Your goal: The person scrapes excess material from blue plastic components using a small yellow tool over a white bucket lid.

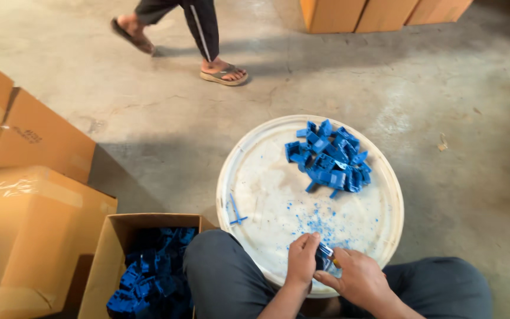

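Both hands meet low over the round white lid point(267, 195): left hand point(302, 260) and right hand point(355, 277) pinching one small blue plastic piece point(324, 253). Brown cardboard boxes point(30, 218) sit left, one open box point(143, 266) holding blue parts.

Small blue plastic part point(324, 251), hand-held

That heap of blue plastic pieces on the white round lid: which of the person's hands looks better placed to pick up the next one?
Probably the right hand. The heap of blue pieces lies toward the right side of the white lid, more in line with it. The left hand is no farther, though, and both hands grip one blue piece together.
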